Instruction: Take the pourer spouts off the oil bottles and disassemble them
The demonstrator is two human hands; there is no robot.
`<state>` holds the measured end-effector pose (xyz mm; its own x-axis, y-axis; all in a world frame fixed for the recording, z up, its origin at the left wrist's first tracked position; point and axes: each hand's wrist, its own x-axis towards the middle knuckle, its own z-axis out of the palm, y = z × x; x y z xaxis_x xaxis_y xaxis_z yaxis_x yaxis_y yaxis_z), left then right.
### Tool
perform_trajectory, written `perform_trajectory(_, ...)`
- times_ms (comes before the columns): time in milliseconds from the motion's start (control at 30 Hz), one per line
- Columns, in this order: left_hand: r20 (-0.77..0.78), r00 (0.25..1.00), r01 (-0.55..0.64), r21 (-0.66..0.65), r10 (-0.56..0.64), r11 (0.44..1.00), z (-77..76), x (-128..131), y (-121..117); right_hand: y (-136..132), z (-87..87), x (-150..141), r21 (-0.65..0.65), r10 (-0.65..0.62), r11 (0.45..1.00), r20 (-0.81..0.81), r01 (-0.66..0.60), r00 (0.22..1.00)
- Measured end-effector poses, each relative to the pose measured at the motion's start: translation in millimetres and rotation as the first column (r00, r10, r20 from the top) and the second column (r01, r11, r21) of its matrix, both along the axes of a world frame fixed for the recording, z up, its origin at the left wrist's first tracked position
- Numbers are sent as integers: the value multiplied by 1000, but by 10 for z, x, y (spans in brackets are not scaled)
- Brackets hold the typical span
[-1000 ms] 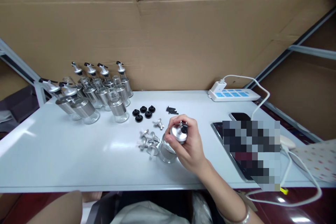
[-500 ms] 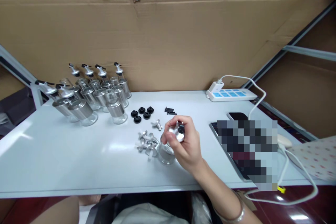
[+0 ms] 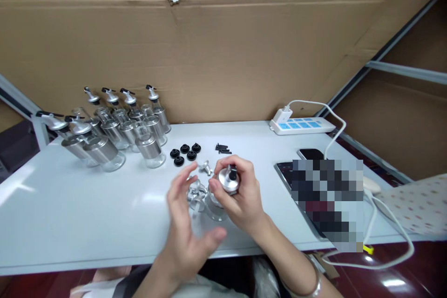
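Observation:
My right hand (image 3: 242, 193) is wrapped round the top of a glass bottle (image 3: 215, 209) that stands near the front of the table. Its silver pourer cap (image 3: 228, 179) with a black tip shows between my thumb and fingers. Left of the bottle, my left hand (image 3: 186, 219) is held over the table with fingers spread and nothing in it. Behind that hand lies a small heap of silver pourer spouts (image 3: 197, 204), partly hidden by it. One more silver spout (image 3: 206, 167) lies apart, just behind the heap.
Several steel-banded glass bottles (image 3: 150, 146) stand at back left, some with pourers. Black stoppers (image 3: 179, 161) and small black tubes (image 3: 223, 148) lie mid-table. At the right are a power strip (image 3: 303, 125), a phone (image 3: 311, 154), a blurred-out tablet-like device (image 3: 283, 171) and a white cable (image 3: 344, 125).
My left hand has come into view from below and spread beside the bottle. My right hand keeps its grip, and the cap shows more plainly. The view has shifted slightly.

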<state>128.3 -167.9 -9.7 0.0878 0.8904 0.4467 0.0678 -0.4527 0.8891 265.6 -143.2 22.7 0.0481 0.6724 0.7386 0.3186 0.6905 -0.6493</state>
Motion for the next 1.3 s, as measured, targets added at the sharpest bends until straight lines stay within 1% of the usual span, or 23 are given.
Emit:
perform_trajectory(100, -65, 985, 158, -51, -161, 986, -55, 124, 147, 3, -5, -14, -46, 10, 999, -20, -11, 1000)
perform_trajectory(167, -67, 970, 227, -110, -235, 968, -66, 184, 249, -1, -3, -22, -92, 10, 996, -34, -13, 999)
perform_trajectory(267, 27, 947, 320, -172, -321, 932, -34, 251, 343, -19, 25, -18, -176, 35, 983, -47, -43, 998)
perform_trajectory(367, 100, 929, 369, -237, -355, 899, 36, 301, 352, -38, 92, 5, -241, 82, 967, -24, -85, 996)
perform_trajectory(500, 88, 936, 352, -318, -342, 880, 117, 321, 321, -11, 229, 58, -331, 152, 934, 29, -134, 988)
perform_trajectory(600, -3, 957, 273, -341, -292, 899, 126, 306, 314, 53, 334, 109, -434, 268, 873, 50, -220, 962)
perform_trajectory(700, -97, 962, 214, -305, -254, 928, 100, 293, 316, 121, 395, 152, -487, 402, 806, 34, -336, 915)
perform_trajectory(800, -130, 965, 189, -248, -226, 950, 80, 298, 316, 151, 376, 155, -481, 477, 752, -75, -451, 876)
perform_trajectory(900, -145, 972, 150, -218, -184, 964, 72, 302, 312, 129, 295, 107, -434, 478, 719, -257, -543, 840)
perform_trajectory(933, -144, 974, 143, -219, -177, 965, 67, 301, 312, 114, 262, 84, -414, 465, 721, -306, -556, 831)
perform_trajectory(967, -138, 975, 140, -224, -174, 964, 60, 298, 312, 98, 231, 61, -392, 443, 734, -342, -554, 829)
perform_trajectory(1033, -124, 975, 148, -243, -182, 959, 44, 289, 314, 66, 175, 17, -345, 387, 787, -368, -511, 845)
perform_trajectory(1100, -117, 972, 165, -266, -202, 950, 27, 280, 315, 42, 132, -13, -302, 329, 848, -346, -436, 879)
perform_trajectory(1167, -121, 968, 180, -283, -221, 942, 17, 272, 313, 28, 103, -30, -258, 284, 894, -304, -366, 909)
perform_trajectory(1233, -148, 963, 175, -282, -223, 943, 15, 267, 310, 20, 87, -40, -201, 251, 930, -266, -308, 931)
perform_trajectory(1300, -196, 958, 157, -253, -209, 955, 19, 265, 310, 14, 84, -47, -143, 223, 955, -227, -259, 948)
